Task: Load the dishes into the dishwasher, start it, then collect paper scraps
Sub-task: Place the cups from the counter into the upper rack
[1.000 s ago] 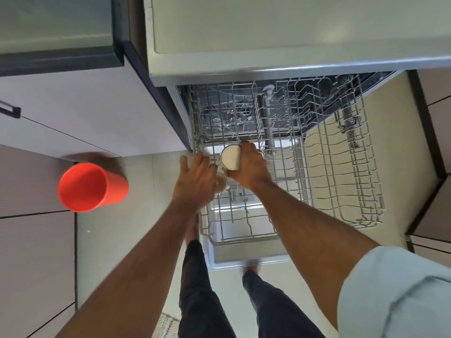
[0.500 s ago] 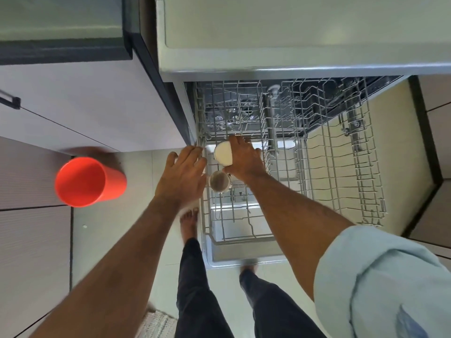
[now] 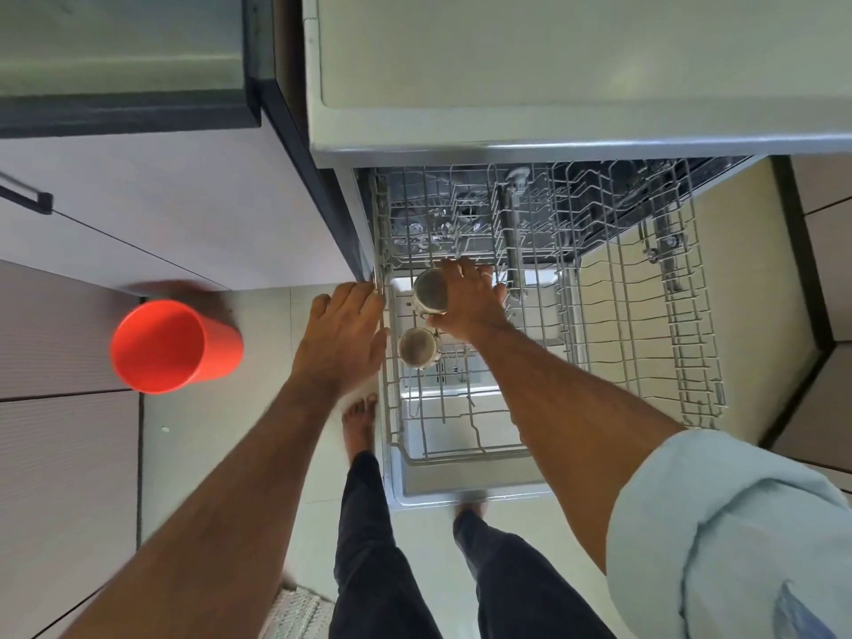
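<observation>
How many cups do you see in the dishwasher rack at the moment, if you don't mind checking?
2. One cup sits in the rack near its left edge. The right hand holds the second cup just behind it. Others may be hidden deeper inside.

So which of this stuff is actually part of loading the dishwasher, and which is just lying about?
Part of the job:
- held cup, gripped by the right hand
- second cup, already in the rack
- rack, pulled out
- left hand, open by the rack's edge

Just lying about:
- red cup on the counter
- cabinet handle
- mat on the floor
</observation>
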`<state>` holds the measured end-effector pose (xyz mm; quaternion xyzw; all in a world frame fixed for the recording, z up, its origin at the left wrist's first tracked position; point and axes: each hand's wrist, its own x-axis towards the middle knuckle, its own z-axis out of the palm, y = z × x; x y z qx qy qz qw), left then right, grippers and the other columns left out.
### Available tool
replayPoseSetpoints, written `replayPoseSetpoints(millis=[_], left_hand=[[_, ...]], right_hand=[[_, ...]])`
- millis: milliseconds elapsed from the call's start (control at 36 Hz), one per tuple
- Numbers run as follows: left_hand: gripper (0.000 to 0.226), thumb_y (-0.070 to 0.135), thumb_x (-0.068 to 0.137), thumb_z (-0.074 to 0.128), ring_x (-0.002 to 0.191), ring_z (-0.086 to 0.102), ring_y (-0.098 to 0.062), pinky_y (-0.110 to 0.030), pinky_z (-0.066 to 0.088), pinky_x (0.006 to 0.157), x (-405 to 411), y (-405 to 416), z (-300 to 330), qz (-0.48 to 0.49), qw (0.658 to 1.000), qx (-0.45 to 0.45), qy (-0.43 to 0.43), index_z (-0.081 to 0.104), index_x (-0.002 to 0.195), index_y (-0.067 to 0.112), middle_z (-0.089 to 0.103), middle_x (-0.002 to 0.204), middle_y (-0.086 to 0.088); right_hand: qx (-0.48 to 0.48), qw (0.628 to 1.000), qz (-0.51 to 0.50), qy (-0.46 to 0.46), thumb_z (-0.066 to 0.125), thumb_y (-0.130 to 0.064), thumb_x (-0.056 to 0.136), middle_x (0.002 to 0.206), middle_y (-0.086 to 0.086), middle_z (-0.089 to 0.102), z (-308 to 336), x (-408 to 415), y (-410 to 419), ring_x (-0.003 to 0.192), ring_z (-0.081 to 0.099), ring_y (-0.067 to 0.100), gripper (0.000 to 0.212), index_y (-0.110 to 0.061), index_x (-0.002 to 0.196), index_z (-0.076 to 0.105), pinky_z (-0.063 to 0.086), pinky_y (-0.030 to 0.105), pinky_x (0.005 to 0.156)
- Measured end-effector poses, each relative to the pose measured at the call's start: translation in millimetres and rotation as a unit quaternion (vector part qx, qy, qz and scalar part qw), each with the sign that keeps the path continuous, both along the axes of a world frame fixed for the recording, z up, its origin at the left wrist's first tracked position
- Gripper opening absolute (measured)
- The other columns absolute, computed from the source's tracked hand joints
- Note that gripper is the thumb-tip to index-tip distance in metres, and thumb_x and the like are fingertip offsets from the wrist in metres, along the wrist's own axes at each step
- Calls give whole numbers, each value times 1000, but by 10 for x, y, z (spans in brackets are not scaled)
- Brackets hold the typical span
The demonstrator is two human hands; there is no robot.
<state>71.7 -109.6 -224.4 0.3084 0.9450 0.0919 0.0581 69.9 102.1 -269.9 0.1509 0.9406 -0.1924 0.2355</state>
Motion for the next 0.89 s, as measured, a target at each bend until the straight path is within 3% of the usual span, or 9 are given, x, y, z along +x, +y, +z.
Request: replayPoseSetpoints(millis=[194, 333, 528, 611, 778, 889], left_hand=[[29, 18, 85, 69, 98, 59, -34, -45, 45, 79, -175, -21, 359, 16, 1000, 5, 7, 62, 110, 7, 66, 108, -13], [20, 19, 90, 64, 93, 60, -35, -45, 45, 77, -330, 6, 780, 33, 999, 16, 17, 63, 105, 7, 68, 100, -13], [14, 19, 90, 65, 86, 61, -34, -43, 45, 72, -518, 8, 1553, 60, 996, 28, 62, 64, 99, 9, 69, 93, -11], [17, 21, 92, 65, 89, 62, -33, -43, 46, 76, -585, 9, 1903, 83, 992, 49, 84, 64, 103, 8, 70, 97, -12], [15, 22, 92, 63, 90, 63, -32, -43, 49, 78, -737, -96, 2571, 137, 979, 109, 108, 65, 101, 10, 69, 96, -9], [12, 18, 90, 64, 81, 62, -37, -41, 49, 69, -896, -246, 2885, 174, 968, 126, 126, 61, 92, 7, 66, 85, -13]], right_hand=[[15, 998, 16, 55, 78, -27, 82, 146, 8, 42, 499, -21, 36, 132, 45, 30, 77, -19, 146, 37, 38, 55, 109], [-16, 987, 29, 154, 71, -19, 88, 132, 3, 58, 1026, -40, 29, 118, 58, 21, 47, -20, 132, 57, 43, 40, 105], [-56, 974, 63, 211, 73, -15, 80, 100, -1, 63, 1735, -119, -32, 91, 60, 17, 31, -17, 108, 61, 56, 37, 87], [-61, 959, 74, 266, 57, -14, 91, 90, 5, 64, 2023, -236, -52, 83, 60, 24, 9, -14, 98, 62, 54, 39, 75], [-83, 927, 111, 348, 61, -11, 87, 99, 9, 70, 2572, -588, -175, 90, 63, 30, 18, -12, 105, 64, 53, 41, 80], [-88, 916, 131, 370, 61, -12, 86, 100, 9, 69, 2878, -859, -362, 93, 63, 29, 21, -12, 107, 64, 53, 43, 82]])
